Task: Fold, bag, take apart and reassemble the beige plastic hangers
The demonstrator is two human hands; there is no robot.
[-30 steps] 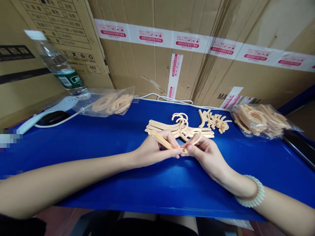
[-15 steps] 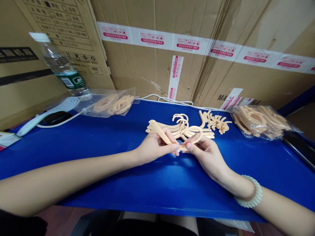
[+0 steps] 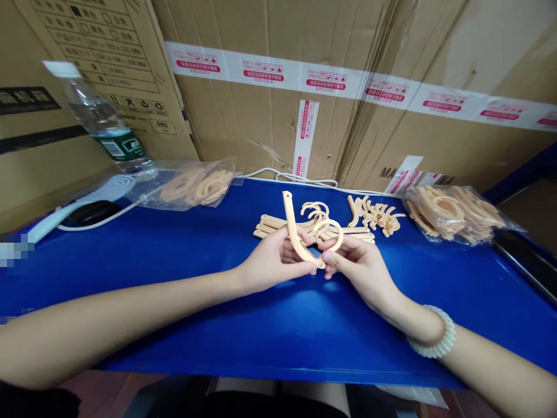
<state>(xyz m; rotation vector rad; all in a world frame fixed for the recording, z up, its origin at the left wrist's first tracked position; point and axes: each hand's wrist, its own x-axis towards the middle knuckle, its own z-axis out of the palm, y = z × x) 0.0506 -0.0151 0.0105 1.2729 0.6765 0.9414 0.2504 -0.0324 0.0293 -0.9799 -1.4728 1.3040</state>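
My left hand (image 3: pixel 274 255) is closed around a beige curved hanger arm (image 3: pixel 290 216), which stands up from the fingers with a small hole at its top end. Thumb and fingers of my right hand (image 3: pixel 359 261) pinch a beige hanger hook (image 3: pixel 334 223), its round loop facing up. The lower ends of the two pieces meet between my fingertips; whether they are joined I cannot tell. Behind my hands lie stacked hanger arms (image 3: pixel 357 232) and several loose hooks (image 3: pixel 313 206). To their right is a pile of small curved pieces (image 3: pixel 383 217).
Clear bags of beige parts lie at the left (image 3: pixel 211 186) and right (image 3: pixel 456 212) of the blue table (image 3: pixel 217 337). A water bottle (image 3: pixel 104 119), light-blue handheld fan (image 3: pixel 104 194), black oval object (image 3: pixel 93 212) and white cable (image 3: pixel 300 179) sit near the cardboard boxes (image 3: pixel 243 116). A dark flat device (image 3: pixel 526 267) lies right.
The hanger arm in my left hand has swung more upright and its curve now faces me. The hook has tilted slightly left with my right hand. The view has shifted a little.
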